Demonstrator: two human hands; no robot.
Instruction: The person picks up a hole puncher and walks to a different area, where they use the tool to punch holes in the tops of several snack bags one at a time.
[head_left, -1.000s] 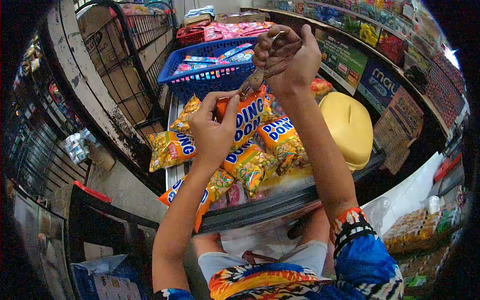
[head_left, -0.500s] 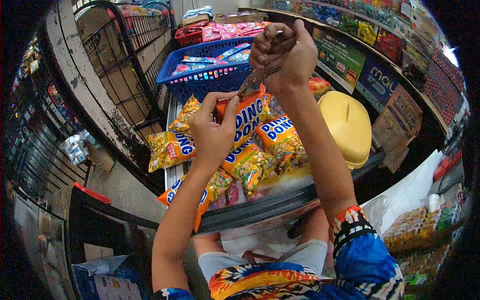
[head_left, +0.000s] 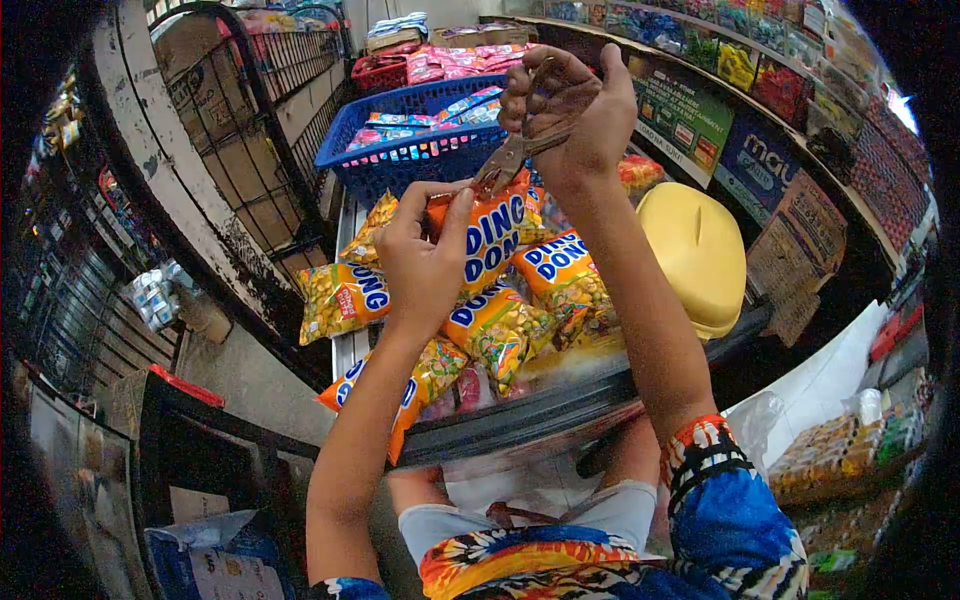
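An orange Ding Dong snack pack (head_left: 492, 235) hangs upright from my left hand (head_left: 428, 235), whose thumb and fingers pinch its top edge. My right hand (head_left: 572, 115) holds a metal plier-like hole punch (head_left: 508, 160), its handles spread apart within loosely curled fingers. The punch's jaws are at the pack's top edge, close to my left fingertips; whether they bite into the film is too small to tell. Below and around lie several more Ding Dong packs (head_left: 497, 335) on the glass-topped counter, one of them under my left forearm.
Behind the packs stands a blue plastic basket (head_left: 375, 165) of small packets. A yellow lidded container (head_left: 692, 260) sits right of my right forearm. The counter's dark front edge (head_left: 520, 425) runs before my body. A black metal grille (head_left: 255, 130) rises at left.
The punch's handles have opened wider as my right fingers loosened, and its jaws show more clearly. My left hand keeps its pinch on the pack, almost unmoved.
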